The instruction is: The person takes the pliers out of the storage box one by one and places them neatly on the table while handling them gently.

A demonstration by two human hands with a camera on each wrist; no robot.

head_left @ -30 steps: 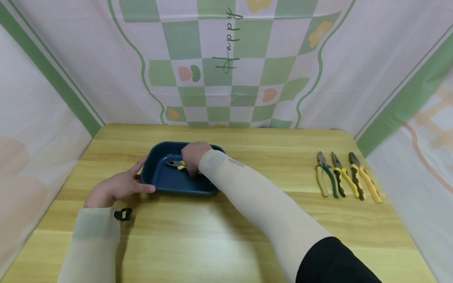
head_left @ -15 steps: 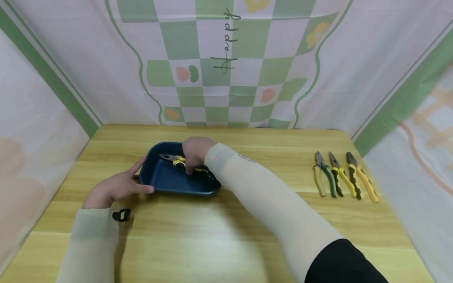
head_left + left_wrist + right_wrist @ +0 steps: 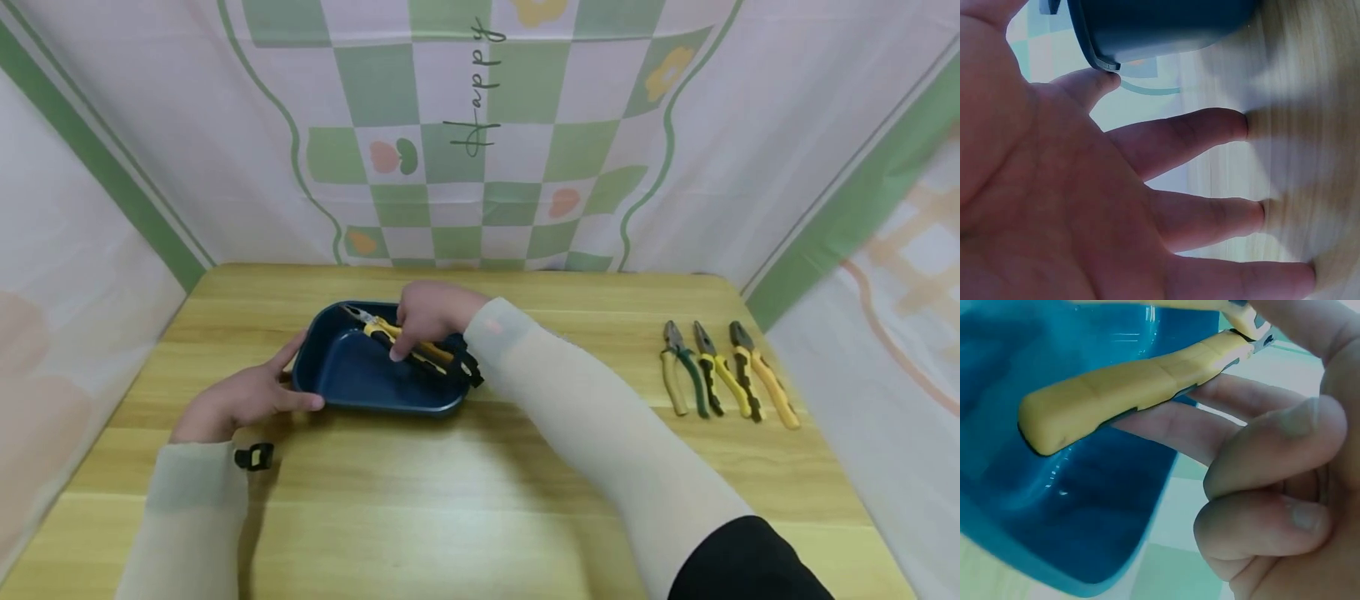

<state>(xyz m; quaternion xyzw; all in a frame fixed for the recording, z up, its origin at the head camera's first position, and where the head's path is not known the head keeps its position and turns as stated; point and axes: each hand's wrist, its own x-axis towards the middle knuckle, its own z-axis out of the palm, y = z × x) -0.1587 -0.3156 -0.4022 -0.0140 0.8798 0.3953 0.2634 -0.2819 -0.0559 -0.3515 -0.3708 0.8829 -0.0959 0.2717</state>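
Note:
A dark blue rectangular tray (image 3: 352, 371) stands on the table. My left hand (image 3: 255, 396) rests at its left end in the head view, thumb on the front corner. In the left wrist view the other fingers (image 3: 1179, 137) are spread and straight, most of them reaching the tabletop beside the tray. Over the tray, my right hand (image 3: 437, 312) grips a pair of pliers (image 3: 381, 333) with yellow-and-black handles, its metal nose pointing to the back left. One yellow handle (image 3: 1129, 387) shows large above the tray in the right wrist view.
Three more pliers lie in a row at the right: a green-and-tan pair (image 3: 684, 367), a yellow-and-black pair (image 3: 720, 371) and an orange-and-black pair (image 3: 763, 375). A patterned cloth (image 3: 480, 150) hangs behind the wooden table (image 3: 375, 500).
My right hand has moved up and to the right with the pliers, showing more of their handles. The left hand has stayed against the tray.

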